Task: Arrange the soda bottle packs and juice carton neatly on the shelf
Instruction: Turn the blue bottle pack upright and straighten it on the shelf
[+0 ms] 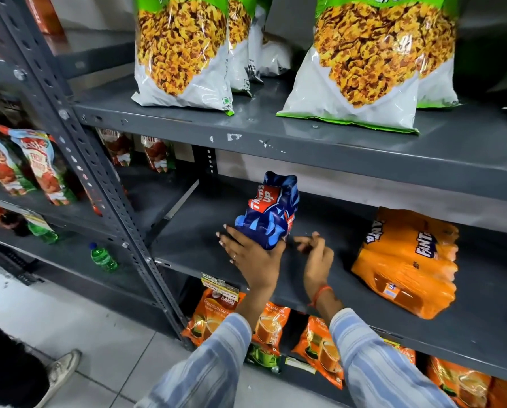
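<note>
A blue Thums Up soda bottle pack (271, 212) stands upright on the grey middle shelf (205, 248). My left hand (250, 250) grips its lower near end, thumb on the right side. My right hand (315, 254) hovers just right of the pack with its fingers loosely curled and nothing in them, not touching it. An orange Fanta bottle pack (408, 263) lies on its side further right on the same shelf. No juice carton is in view.
Large snack bags (181, 54) stand on the shelf above. Orange tea packets (273, 328) fill the shelf below. Ketchup pouches (40, 169) and green bottles (103, 257) sit on the rack to the left. A person's shoe (64, 366) is on the floor.
</note>
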The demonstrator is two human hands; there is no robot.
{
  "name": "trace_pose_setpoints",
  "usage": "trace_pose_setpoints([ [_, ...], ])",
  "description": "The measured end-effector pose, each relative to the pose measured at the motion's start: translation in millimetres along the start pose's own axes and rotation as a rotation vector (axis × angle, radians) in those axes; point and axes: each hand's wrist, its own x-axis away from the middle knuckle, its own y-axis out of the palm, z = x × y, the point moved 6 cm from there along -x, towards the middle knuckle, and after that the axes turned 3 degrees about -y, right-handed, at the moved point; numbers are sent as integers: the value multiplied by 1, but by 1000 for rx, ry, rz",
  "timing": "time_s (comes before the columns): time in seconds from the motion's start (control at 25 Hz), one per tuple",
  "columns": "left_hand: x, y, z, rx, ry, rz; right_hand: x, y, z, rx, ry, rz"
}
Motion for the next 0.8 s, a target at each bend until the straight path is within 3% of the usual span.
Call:
trace_pose_setpoints([
  [0.16,-33,-21,-16,55,92,-89,-25,-9,-11,50,4,45],
  [0.28,-70,-43,-22,24,199,-329,-41,-8,-18,113,67,-2],
  [0.4,-76,-52,-21,-8,184,-588,-48,5,-7,29,273,-164],
  [0.52,-72,-57,-31,41,163,-496,-37,9,1,-14,373,-265],
  [0.8,-65,-56,-39,92,182,-509,-10,-4,2,-82,281,-94],
])
